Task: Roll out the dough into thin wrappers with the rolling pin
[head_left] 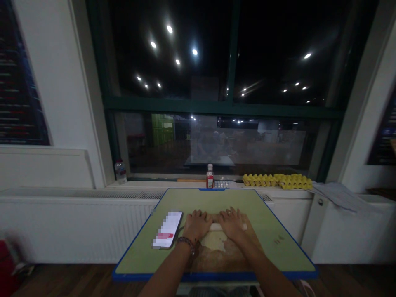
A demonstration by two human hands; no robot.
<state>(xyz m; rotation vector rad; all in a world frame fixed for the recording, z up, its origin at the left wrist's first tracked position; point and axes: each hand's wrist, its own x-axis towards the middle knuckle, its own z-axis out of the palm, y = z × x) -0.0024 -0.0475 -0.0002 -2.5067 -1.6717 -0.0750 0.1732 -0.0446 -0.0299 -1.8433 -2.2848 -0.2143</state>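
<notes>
On a brown wooden board lies a flattened sheet of pale dough with an uneven edge. A light rolling pin lies crosswise over the dough's far part. My left hand bears down on the pin's left part, fingers bent over it, a beaded bracelet round the wrist. My right hand presses on its right part, fingers forward and slightly apart; the pin's tip shows beyond it. Both palms hide much of the pin. A lit phone rests left of the board, close to my left hand.
The board sits on a green folding table with a blue rim. Behind it, the windowsill carries a red-labelled bottle, yellow egg trays, a clear bottle and papers. A white radiator stands behind the table.
</notes>
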